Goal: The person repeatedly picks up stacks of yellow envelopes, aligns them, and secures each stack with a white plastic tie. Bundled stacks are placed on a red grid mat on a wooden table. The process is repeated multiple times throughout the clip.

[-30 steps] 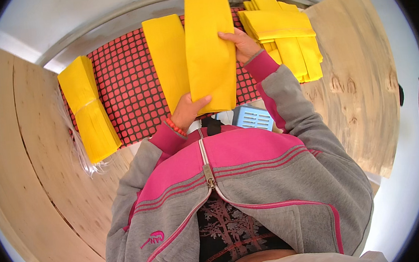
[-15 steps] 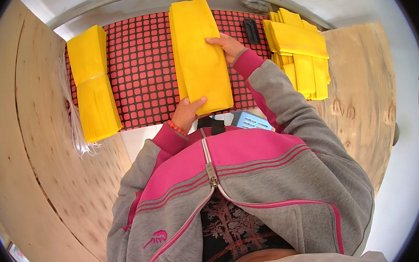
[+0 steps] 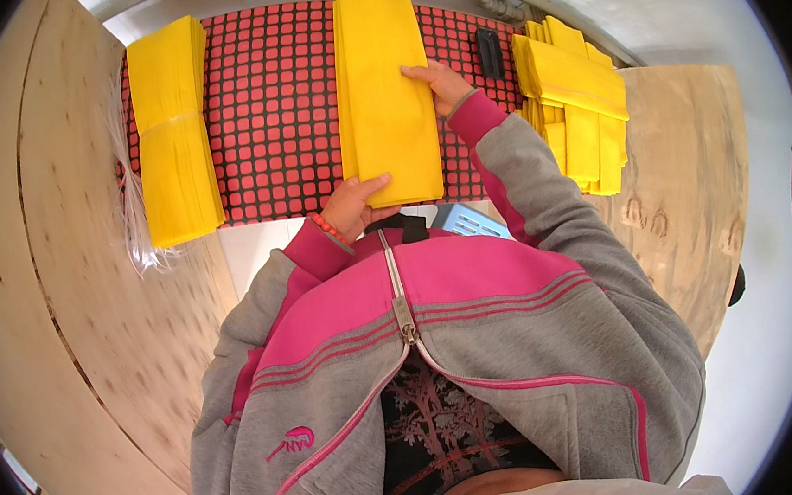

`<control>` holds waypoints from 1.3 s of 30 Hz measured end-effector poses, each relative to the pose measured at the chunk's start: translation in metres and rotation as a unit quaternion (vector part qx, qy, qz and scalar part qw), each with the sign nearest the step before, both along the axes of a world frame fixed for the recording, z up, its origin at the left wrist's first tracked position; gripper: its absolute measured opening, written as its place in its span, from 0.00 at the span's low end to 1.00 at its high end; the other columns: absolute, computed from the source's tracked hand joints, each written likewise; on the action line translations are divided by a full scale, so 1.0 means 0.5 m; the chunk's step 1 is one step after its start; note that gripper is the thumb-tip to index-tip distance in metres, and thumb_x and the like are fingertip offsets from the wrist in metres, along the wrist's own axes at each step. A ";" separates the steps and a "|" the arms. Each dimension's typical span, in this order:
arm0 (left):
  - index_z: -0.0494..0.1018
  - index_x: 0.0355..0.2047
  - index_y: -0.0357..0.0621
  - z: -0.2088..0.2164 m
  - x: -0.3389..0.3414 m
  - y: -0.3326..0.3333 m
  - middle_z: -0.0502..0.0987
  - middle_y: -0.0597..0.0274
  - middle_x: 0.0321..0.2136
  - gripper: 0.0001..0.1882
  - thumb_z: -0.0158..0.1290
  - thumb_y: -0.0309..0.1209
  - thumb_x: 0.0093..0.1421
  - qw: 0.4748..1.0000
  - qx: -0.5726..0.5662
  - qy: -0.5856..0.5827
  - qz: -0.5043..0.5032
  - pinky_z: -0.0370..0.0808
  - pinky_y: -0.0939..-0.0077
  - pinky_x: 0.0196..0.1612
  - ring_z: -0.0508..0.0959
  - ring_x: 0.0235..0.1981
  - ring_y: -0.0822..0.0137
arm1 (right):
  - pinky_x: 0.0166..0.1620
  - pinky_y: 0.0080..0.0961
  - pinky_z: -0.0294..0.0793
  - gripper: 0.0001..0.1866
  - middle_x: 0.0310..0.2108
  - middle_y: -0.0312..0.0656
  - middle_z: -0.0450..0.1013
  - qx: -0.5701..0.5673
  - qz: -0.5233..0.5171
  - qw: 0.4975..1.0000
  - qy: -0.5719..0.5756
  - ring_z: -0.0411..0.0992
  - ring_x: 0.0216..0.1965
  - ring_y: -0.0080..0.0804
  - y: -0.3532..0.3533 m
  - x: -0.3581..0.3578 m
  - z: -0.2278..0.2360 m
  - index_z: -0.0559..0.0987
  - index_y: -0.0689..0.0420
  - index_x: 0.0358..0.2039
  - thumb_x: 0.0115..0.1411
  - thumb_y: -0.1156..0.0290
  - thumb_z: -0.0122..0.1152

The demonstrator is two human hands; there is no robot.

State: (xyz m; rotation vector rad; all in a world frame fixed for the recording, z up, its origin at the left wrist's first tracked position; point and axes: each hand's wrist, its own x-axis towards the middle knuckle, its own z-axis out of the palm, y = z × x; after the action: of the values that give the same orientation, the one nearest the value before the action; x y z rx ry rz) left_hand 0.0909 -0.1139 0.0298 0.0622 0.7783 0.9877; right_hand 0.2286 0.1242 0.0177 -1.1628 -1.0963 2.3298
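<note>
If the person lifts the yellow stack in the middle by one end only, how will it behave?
The middle yellow stack looks thin and flat, so it would probably sag. Its smooth layers might slide apart. Both the left hand and right hand rest on it, suggesting it needs support.

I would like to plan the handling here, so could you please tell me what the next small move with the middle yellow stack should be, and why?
Probably square it up. The middle yellow stack lies flat on the red grid mat, with the left hand at its near edge and the right hand on its right side. Both hands rest on it, so a light press and nudge to align its edges seems the likely next move.
</note>
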 end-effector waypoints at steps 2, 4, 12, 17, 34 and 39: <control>0.63 0.57 0.39 -0.009 -0.004 -0.012 0.72 0.54 0.52 0.22 0.48 0.35 0.66 1.000 -0.015 -0.021 0.003 0.75 0.69 0.51 0.74 0.53 0.61 | 0.46 0.29 0.78 0.20 0.46 0.47 0.74 0.017 0.017 1.000 -0.013 0.75 0.45 0.35 0.002 -0.001 -0.010 0.70 0.65 0.51 0.63 0.67 0.56; 0.62 0.57 0.39 -0.018 -0.011 -0.030 0.72 0.53 0.53 0.22 0.47 0.35 0.66 0.996 -0.024 -0.086 -0.007 0.73 0.68 0.53 0.73 0.55 0.61 | 0.46 0.28 0.78 0.19 0.46 0.46 0.74 0.019 0.026 0.999 -0.016 0.75 0.45 0.33 0.002 0.001 -0.016 0.71 0.64 0.51 0.63 0.66 0.56; 0.57 0.61 0.36 -0.023 0.000 -0.064 0.66 0.50 0.59 0.24 0.40 0.37 0.69 0.988 -0.029 -0.145 -0.040 0.67 0.73 0.58 0.69 0.58 0.65 | 0.42 0.23 0.78 0.15 0.41 0.40 0.77 0.049 0.062 0.997 -0.004 0.77 0.39 0.27 -0.015 0.017 0.002 0.74 0.62 0.46 0.64 0.65 0.55; 0.56 0.62 0.35 -0.027 -0.001 -0.066 0.66 0.50 0.59 0.26 0.37 0.39 0.70 0.985 -0.048 -0.163 -0.030 0.67 0.74 0.59 0.69 0.58 0.65 | 0.39 0.20 0.78 0.14 0.40 0.40 0.77 0.074 0.077 0.993 -0.059 0.77 0.38 0.25 -0.015 0.028 -0.006 0.75 0.60 0.45 0.64 0.64 0.55; 0.71 0.45 0.32 0.013 -0.054 -0.079 0.78 0.52 0.43 0.20 0.47 0.40 0.65 0.971 0.013 0.116 -0.210 0.75 0.70 0.48 0.79 0.44 0.62 | 0.32 0.14 0.71 0.16 0.33 0.34 0.76 0.216 0.089 0.953 -0.195 0.72 0.30 0.17 -0.028 0.033 -0.001 0.76 0.59 0.43 0.61 0.61 0.60; 0.72 0.43 0.37 0.065 -0.076 -0.013 0.78 0.54 0.39 0.15 0.52 0.34 0.60 0.749 0.294 0.579 -0.131 0.75 0.69 0.39 0.80 0.36 0.60 | 0.29 0.18 0.72 0.18 0.30 0.38 0.77 0.367 0.118 0.871 -0.306 0.74 0.29 0.21 -0.006 0.052 -0.017 0.78 0.61 0.36 0.59 0.56 0.61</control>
State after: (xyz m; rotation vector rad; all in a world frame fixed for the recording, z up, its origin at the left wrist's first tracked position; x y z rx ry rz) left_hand 0.0531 -0.1203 0.0622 1.4219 1.4877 0.8171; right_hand 0.2545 0.1211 0.0093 -1.5009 -2.1880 1.3904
